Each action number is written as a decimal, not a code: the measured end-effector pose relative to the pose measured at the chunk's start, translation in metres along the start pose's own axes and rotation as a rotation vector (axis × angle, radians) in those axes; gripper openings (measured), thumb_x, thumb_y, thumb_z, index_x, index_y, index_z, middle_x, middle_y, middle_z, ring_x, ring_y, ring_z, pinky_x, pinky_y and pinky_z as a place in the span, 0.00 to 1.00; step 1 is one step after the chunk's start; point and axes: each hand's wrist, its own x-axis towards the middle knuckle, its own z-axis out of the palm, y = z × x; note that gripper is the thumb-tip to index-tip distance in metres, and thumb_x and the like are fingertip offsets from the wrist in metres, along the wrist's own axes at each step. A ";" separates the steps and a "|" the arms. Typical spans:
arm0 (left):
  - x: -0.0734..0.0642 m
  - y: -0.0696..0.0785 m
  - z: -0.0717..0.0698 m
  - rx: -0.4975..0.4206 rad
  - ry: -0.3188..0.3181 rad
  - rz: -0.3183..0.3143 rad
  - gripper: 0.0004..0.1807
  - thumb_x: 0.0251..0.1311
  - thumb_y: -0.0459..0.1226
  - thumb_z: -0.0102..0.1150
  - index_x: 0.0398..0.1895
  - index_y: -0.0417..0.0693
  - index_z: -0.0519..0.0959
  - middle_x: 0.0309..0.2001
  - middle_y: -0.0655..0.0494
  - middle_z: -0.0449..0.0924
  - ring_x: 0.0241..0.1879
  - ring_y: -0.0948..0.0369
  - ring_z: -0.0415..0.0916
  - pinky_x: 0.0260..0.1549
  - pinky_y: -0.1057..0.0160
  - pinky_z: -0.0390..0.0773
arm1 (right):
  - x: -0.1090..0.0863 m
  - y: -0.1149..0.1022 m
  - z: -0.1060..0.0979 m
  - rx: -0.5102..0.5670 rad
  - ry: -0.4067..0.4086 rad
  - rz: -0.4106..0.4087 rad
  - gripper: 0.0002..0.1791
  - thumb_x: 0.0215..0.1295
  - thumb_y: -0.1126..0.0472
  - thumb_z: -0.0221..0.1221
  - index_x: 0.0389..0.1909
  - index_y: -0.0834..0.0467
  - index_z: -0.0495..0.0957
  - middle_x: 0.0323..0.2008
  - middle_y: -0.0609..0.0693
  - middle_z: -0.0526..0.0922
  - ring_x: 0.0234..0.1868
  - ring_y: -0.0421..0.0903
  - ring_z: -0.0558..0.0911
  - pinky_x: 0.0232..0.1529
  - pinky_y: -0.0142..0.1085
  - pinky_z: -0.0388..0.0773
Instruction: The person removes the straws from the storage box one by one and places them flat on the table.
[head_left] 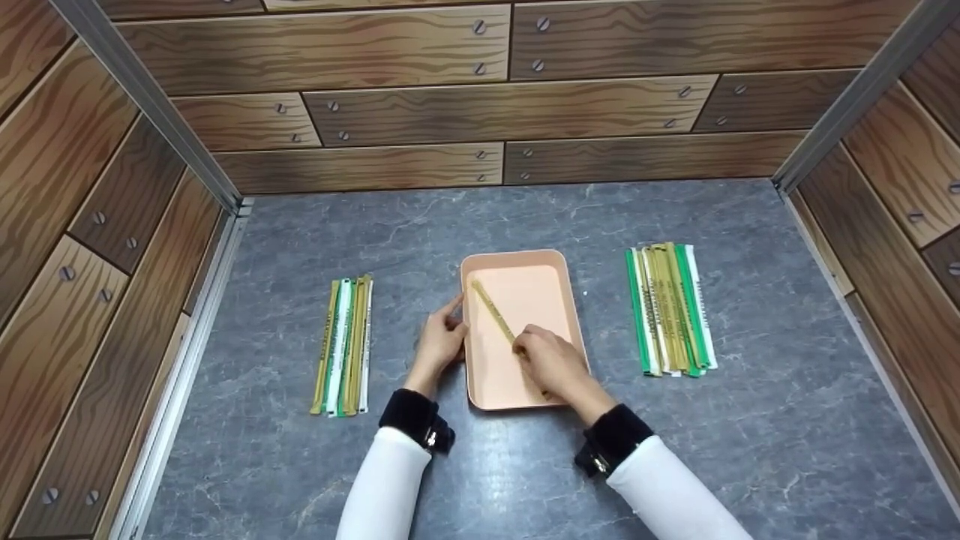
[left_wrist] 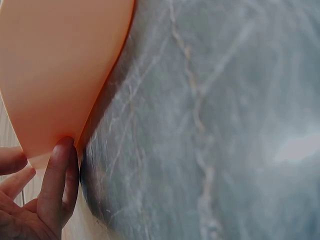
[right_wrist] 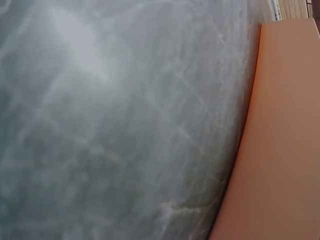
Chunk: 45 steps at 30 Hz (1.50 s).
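A slim gold stick (head_left: 492,309) with dark print along it slants over the inside of a peach-coloured rectangular tray (head_left: 517,394). My right hand (head_left: 553,364) pinches its near end, above the tray's right half. At the tray's left side, my left hand (head_left: 441,337) touches the outer wall with its fingers. The left wrist view shows those fingers (left_wrist: 59,160) fairly straight against the smooth peach wall. Only the tray's side (right_wrist: 280,140) and the tabletop appear in the right wrist view; the right hand and the stick are out of that picture.
Left of the tray lies a row of gold, green and white printed sticks (head_left: 346,345). A wider row of similar sticks (head_left: 670,309) lies to the right. Wood-patterned panels (head_left: 405,116) enclose the grey marbled tabletop (head_left: 787,420) at the back and sides.
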 end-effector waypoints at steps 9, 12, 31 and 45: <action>-0.001 0.000 0.000 0.002 0.013 0.024 0.30 0.53 0.25 0.50 0.62 0.49 0.68 0.30 0.40 0.77 0.24 0.50 0.78 0.16 0.58 0.77 | -0.001 0.003 0.000 0.001 0.051 0.089 0.12 0.44 0.70 0.62 0.33 0.57 0.81 0.25 0.48 0.75 0.25 0.48 0.75 0.24 0.40 0.72; -0.001 0.000 0.000 -0.006 0.009 0.014 0.30 0.53 0.25 0.50 0.62 0.50 0.68 0.30 0.41 0.77 0.26 0.49 0.78 0.17 0.58 0.78 | 0.000 0.005 -0.004 0.060 0.051 0.120 0.13 0.43 0.70 0.61 0.34 0.58 0.79 0.25 0.49 0.76 0.26 0.46 0.74 0.26 0.39 0.71; -0.001 -0.001 -0.001 -0.025 -0.025 -0.034 0.31 0.56 0.26 0.48 0.64 0.53 0.65 0.32 0.42 0.76 0.26 0.47 0.77 0.15 0.56 0.77 | -0.022 0.061 -0.074 0.302 0.296 0.302 0.24 0.45 0.70 0.58 0.49 0.64 0.76 0.34 0.56 0.79 0.30 0.49 0.79 0.28 0.42 0.76; 0.001 -0.001 0.000 -0.014 -0.018 -0.020 0.31 0.54 0.26 0.47 0.64 0.54 0.66 0.31 0.41 0.76 0.21 0.50 0.76 0.15 0.55 0.76 | -0.057 0.137 -0.096 0.090 0.284 0.631 0.24 0.52 0.63 0.54 0.54 0.59 0.75 0.42 0.56 0.81 0.41 0.59 0.78 0.30 0.50 0.72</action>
